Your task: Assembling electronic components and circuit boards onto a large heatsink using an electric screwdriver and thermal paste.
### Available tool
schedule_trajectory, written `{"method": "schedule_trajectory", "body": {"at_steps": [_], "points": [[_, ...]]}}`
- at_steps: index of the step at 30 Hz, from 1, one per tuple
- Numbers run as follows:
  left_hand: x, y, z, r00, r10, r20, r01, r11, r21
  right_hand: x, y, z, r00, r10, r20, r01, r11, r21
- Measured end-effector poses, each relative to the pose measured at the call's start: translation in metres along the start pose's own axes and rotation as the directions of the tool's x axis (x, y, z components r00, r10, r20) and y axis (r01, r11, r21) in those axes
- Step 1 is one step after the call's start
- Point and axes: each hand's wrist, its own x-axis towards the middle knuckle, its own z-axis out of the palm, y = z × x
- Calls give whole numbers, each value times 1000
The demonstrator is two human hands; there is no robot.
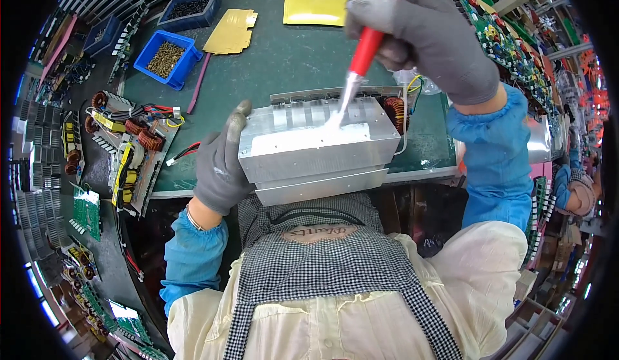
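Observation:
My left hand (222,170), in a grey glove, grips the left end of a silver metal heat sink (322,157), its thumb near the top edge. A band of white paste (284,142) covers part of the upper face. In my gloved right hand (432,41) is a brush (366,54) with a red handle and a metal ferrule, held slanting. Its pale bristle tip touches the paste right of the middle. Behind the heat sink, a copper-wound coil (394,114) and part of a circuit board show; the rest is hidden.
On the green bench mat (271,57) lie yellow sheets (314,10), a blue bin (188,67) of brass-coloured fasteners and a purple stick (198,83). A dark blue bin (188,25) holds black pieces. Circuit assemblies (132,144) lie left; more boards (509,50) line the right.

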Motion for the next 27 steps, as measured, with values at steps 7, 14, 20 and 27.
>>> {"method": "schedule_trajectory", "body": {"at_steps": [7, 14, 20, 27], "points": [[3, 5, -6, 999, -33, 35, 33, 999, 2, 9, 16, 2, 994, -82, 75, 93, 981, -171], [7, 7, -6, 995, -74, 66, 74, 997, 2, -7, 20, -27, 999, 34, -8, -35, 969, -245], [8, 11, -5, 992, -103, 69, 99, 993, 57, -8, 15, -37, 994, 93, 64, -82, 983, -163], [11, 12, -8, 994, -98, 52, 97, 995, 11, -17, 23, -19, 995, -94, 17, 94, 994, -62]]}}
